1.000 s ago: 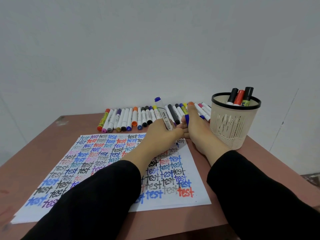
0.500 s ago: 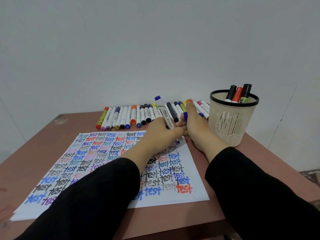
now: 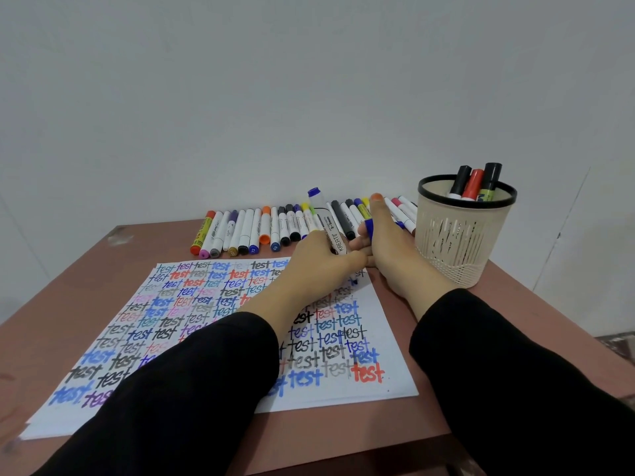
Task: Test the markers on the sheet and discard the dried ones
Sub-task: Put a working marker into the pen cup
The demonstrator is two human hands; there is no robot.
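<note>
L hand [image 3: 319,259] curled round the white marker [image 3: 326,221], nib down at the sheet's [image 3: 385,338] far-right corner; long axis tilts up & away from me, blue butt twd wall; R hand [image 3: 388,255] pinches the blue cap [image 3: 369,228]; mesh cup [image 3: 453,242] at R holds 3 markers [image 3: 474,183], caps up.

Slight shift of marker [image 3: 338,242]

one sheet [image 3: 388,324], one cup [image 3: 450,249], three standing markers [image 3: 472,183], roughly twenty lying markers [image 3: 245,231].
</note>
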